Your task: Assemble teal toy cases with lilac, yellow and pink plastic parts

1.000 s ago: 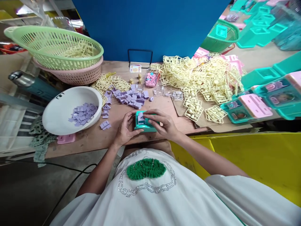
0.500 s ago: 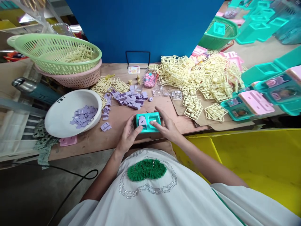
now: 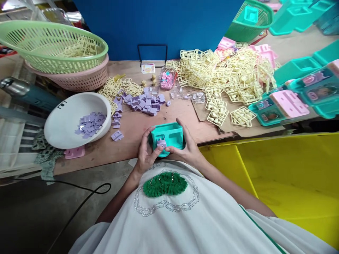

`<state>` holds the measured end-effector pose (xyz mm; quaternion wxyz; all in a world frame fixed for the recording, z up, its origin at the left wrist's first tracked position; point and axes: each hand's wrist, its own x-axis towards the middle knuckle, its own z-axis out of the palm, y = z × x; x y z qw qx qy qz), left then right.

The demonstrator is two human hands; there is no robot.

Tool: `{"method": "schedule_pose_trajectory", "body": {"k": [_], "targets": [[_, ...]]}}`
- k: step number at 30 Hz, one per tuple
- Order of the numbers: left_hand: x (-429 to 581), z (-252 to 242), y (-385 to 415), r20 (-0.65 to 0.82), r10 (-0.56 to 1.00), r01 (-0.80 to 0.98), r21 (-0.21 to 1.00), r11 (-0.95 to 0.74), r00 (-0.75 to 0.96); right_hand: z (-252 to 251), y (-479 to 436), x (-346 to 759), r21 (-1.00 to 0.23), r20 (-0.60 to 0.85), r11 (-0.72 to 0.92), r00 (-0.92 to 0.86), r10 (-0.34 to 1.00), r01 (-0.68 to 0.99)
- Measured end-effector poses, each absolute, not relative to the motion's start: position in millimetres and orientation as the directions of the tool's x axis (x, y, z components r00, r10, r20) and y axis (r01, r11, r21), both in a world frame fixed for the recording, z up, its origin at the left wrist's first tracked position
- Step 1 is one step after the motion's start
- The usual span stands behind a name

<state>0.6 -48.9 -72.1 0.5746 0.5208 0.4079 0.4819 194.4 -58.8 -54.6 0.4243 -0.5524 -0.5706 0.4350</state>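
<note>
Both my hands hold a teal plastic toy box [image 3: 169,135] close to my body, at the near edge of the wooden table [image 3: 137,130]. My left hand [image 3: 147,153] grips its left side, thumb pressing a small purple piece [image 3: 161,143] onto its front face. My right hand [image 3: 189,148] wraps round the right side, fingers over the top edge. A heap of loose purple pieces [image 3: 144,102] lies beyond the box. More purple pieces sit in a white bowl [image 3: 66,123] to the left.
Cream plastic part frames [image 3: 225,81] are piled at the back right. Finished teal and pink toys [image 3: 286,106] stand at the right. A green basket [image 3: 53,46] stacked on a pink one sits at the back left. A yellow bin [image 3: 278,176] is beside my right arm.
The teal box was lying flat on the table; it has been lifted, tipped up and drawn toward my body. My left thumb now presses the purple piece on its front.
</note>
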Motion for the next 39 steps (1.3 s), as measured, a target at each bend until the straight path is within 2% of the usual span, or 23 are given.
{"method": "schedule_pose_trajectory", "body": {"k": [4,17,22,25,32,39], "targets": [[0.3,-72.8,-49.6,0.074,0.968,-0.137,0.990,-0.041,0.242,-48.4,-61.8,189.3,-0.971,-0.016,-0.019,0.015,1.000,0.238],[1.8,-66.8,-52.8,0.015,0.978,-0.056,0.998,-0.004,0.210,-46.9,-65.6,177.4,-0.974,-0.026,-0.046,0.090,0.996,0.223],[0.1,-72.9,-53.6,0.083,0.976,-0.016,0.997,-0.081,0.202,-50.9,-67.1,174.0,-0.969,0.027,-0.007,0.135,0.990,0.246],[-0.1,-75.8,-53.8,0.125,0.974,0.007,0.992,-0.129,0.191,-53.2,-69.8,173.6,-0.967,0.040,0.004,0.133,0.990,0.254],[0.9,-73.4,-49.1,0.080,0.979,-0.005,0.997,-0.080,0.185,-53.5,-62.4,175.4,-0.958,0.040,0.005,0.119,0.992,0.286],[3.9,-77.3,-47.6,0.081,0.989,-0.005,0.997,-0.081,0.126,-51.4,-47.2,178.8,-0.982,-0.021,-0.037,0.084,0.996,0.187]]}}
